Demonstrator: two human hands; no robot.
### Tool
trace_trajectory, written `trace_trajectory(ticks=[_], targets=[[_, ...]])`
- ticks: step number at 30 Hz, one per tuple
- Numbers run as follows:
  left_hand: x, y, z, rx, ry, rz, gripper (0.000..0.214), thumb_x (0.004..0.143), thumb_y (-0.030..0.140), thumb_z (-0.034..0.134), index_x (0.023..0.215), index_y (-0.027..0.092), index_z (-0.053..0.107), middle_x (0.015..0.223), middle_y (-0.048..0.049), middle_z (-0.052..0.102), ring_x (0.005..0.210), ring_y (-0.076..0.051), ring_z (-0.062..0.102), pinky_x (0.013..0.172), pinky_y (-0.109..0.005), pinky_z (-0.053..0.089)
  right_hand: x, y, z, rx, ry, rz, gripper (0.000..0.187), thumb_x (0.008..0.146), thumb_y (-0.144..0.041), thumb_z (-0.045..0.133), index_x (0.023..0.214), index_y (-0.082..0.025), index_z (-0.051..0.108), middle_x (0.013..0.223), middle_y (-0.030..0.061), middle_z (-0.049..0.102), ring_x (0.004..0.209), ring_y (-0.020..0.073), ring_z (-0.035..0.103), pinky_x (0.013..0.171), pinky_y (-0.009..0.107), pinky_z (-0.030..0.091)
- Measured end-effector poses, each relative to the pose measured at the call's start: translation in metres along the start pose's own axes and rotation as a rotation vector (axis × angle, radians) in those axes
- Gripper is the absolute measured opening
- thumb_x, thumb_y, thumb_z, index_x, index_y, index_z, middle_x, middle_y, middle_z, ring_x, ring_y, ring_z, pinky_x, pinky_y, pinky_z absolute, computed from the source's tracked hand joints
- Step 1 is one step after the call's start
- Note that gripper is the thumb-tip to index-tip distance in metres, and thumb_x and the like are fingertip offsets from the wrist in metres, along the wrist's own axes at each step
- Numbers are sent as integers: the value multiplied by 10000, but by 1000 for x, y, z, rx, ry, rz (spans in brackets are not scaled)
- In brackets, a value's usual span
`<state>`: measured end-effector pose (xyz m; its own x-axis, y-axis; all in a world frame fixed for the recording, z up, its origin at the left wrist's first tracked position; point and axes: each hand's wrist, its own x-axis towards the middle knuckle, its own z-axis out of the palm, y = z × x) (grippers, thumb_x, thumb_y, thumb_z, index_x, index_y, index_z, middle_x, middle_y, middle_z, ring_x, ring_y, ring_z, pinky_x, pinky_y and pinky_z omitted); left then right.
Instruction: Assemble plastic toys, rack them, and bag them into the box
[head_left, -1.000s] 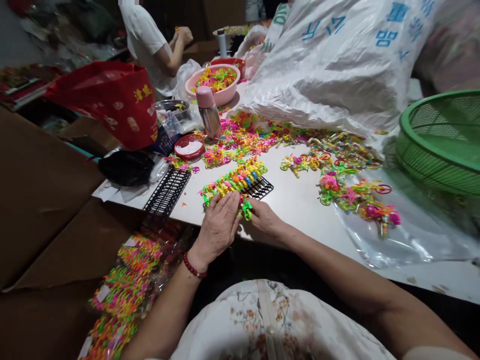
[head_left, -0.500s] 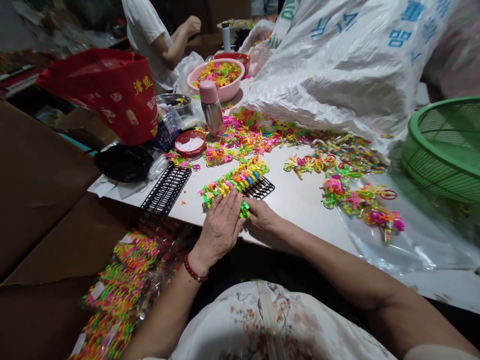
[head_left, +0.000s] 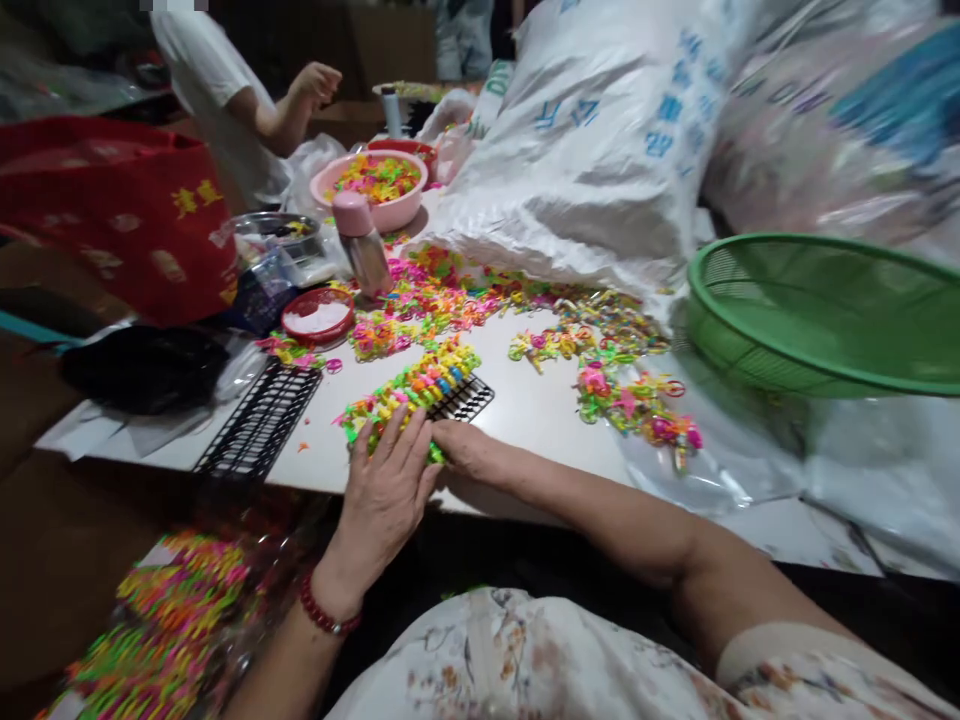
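Observation:
Small bright plastic toys stand in tight rows on a black grid rack near the table's front edge. My left hand lies over the near left part of these rows, fingers stretched out and resting on the toys. A dark red bead bracelet circles that wrist. Against the near right side of the rack is my right hand; its fingertips are hidden by the toys and the left hand, so its grip does not show. Another black grid rack lies on the table to the left.
Loose toys are heaped behind the rack, with more toys to the right. Around them stand a pink-capped flask, red basket, pink basin, white sack and green basket. A co-worker's arm is at upper left.
The view has turned to the right, so the table things sit further left in the picture. Both hands stay at the filled rack in much the same pose.

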<state>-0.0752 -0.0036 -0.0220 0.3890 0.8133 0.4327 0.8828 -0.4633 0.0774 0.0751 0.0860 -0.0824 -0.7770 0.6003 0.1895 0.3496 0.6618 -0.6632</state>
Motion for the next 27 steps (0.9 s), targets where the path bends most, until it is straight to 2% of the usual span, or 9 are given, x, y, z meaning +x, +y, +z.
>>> trace_trajectory(ticks=[3,5,7,10,12,14,21,24,27], targets=[[-1,-6,4,12,43,56,501,935,258,526,1418,162,440,1456,-143,480,1404,-298,377,1177,-542,198,-18,-7,-16,-37,46,8,231,886,-213,557,1107,-172,609,1009,93,687,910,197,624,827,301,496],[-2,-11,5,23,59,84,493,932,264,535,1406,158,449,1444,-146,495,1382,-290,414,1179,-535,200,-45,-9,-40,-62,179,66,243,924,-217,524,1152,-182,601,1062,91,666,951,180,616,854,287,486],[-2,-17,5,33,60,112,488,932,271,538,1402,167,454,1436,-142,505,1364,-282,440,1183,-537,189,-81,-2,-72,-182,319,225,218,921,-174,503,1101,-176,626,1072,100,640,940,179,609,838,282,482],[-3,-23,4,52,37,165,496,928,273,544,1410,205,453,1463,-130,473,1372,-289,427,1184,-565,153,-136,19,-122,-535,447,561,286,841,-67,498,1058,-169,652,1084,123,608,896,206,585,766,300,464],[-3,-25,4,51,33,199,499,924,272,550,1413,243,455,1469,-106,467,1382,-294,410,1183,-587,114,-160,36,-147,-710,465,701,301,810,-44,491,1023,-158,670,1041,131,600,893,224,566,739,306,439],[-2,-25,4,34,45,217,487,924,268,553,1403,266,466,1441,-82,503,1369,-289,429,1185,-593,79,-171,50,-163,-746,429,759,240,814,-81,518,965,-150,691,998,129,599,871,222,554,722,301,419],[2,-15,0,-15,54,183,389,947,239,519,1335,249,531,1368,-69,581,1288,-251,528,1184,-532,117,-151,76,-176,-596,287,741,150,860,-241,589,906,-169,712,899,76,632,797,175,568,715,269,393],[2,-13,-3,-17,29,162,419,946,258,526,1364,234,503,1388,-79,564,1298,-241,520,1179,-497,148,-144,69,-174,-574,303,733,147,877,-262,563,878,-158,667,890,76,644,788,177,569,715,273,385],[1,-13,-5,-7,-7,144,507,945,275,523,1430,176,417,1426,-112,522,1326,-243,489,1161,-475,204,-133,50,-160,-541,367,650,163,908,-259,484,890,-166,617,831,72,637,718,175,553,673,279,376]])
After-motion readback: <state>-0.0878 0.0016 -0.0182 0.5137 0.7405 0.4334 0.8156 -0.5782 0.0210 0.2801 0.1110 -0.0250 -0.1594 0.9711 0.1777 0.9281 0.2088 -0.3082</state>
